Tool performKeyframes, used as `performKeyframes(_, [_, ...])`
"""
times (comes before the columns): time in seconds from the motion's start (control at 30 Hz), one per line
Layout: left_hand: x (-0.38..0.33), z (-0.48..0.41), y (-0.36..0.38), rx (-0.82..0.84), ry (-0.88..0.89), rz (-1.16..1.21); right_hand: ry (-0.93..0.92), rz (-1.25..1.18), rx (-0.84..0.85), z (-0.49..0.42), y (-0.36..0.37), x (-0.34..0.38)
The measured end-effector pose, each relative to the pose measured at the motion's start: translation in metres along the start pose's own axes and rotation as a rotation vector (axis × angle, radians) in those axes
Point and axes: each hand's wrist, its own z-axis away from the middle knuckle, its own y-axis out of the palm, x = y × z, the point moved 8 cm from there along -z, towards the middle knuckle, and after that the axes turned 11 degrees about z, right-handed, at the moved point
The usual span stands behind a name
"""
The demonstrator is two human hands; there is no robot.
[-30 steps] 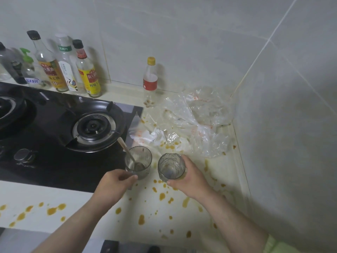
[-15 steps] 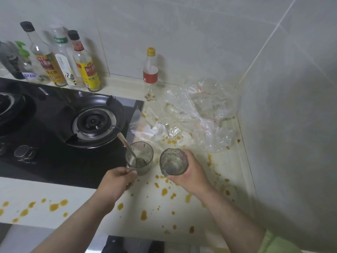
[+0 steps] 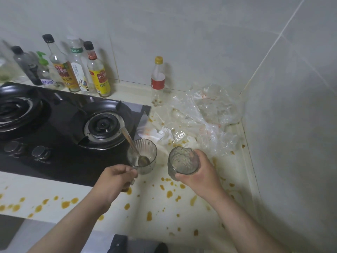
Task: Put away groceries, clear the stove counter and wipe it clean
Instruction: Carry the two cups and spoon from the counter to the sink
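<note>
Two clear ribbed glasses are at the stove's front right corner. My left hand (image 3: 116, 179) grips the left glass (image 3: 145, 152) near its base; a metal spoon (image 3: 132, 143) leans inside it. My right hand (image 3: 198, 172) is wrapped around the right glass (image 3: 182, 160), which looks slightly raised and tilted toward me. The cream counter (image 3: 160, 209) beneath them is spattered with orange-brown sauce drops. Crumpled clear plastic bags (image 3: 206, 114) and a stained white tissue (image 3: 160, 134) lie behind the glasses, in the corner.
A black gas stove (image 3: 60, 128) with two burners and two knobs fills the left. Several sauce bottles (image 3: 76, 70) line the back wall. A small bottle with a yellow cap and red label (image 3: 157, 81) stands behind the bags. Tiled walls close the back and right.
Both hands keep their grip on the glasses. The right glass has lifted and tipped a little toward me. The view has shifted slightly, showing more of the stove and its knobs.
</note>
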Motion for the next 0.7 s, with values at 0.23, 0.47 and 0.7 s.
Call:
performKeyframes(0.23, [-0.014,0.039,-0.026,-0.103,0.079,0.085,-0.091,-0.047,-0.006,0.017,-0.006,0.032])
performKeyframes(0.47, [-0.017,0.079,-0.073,-0.226,0.094,0.132,-0.192,-0.031,0.061,0.036,0.004,0.08])
performKeyframes(0.7, [-0.01,0.129,-0.127,-0.321,0.093,0.212,-0.3,-0.015,0.108,0.065,0.027,0.135])
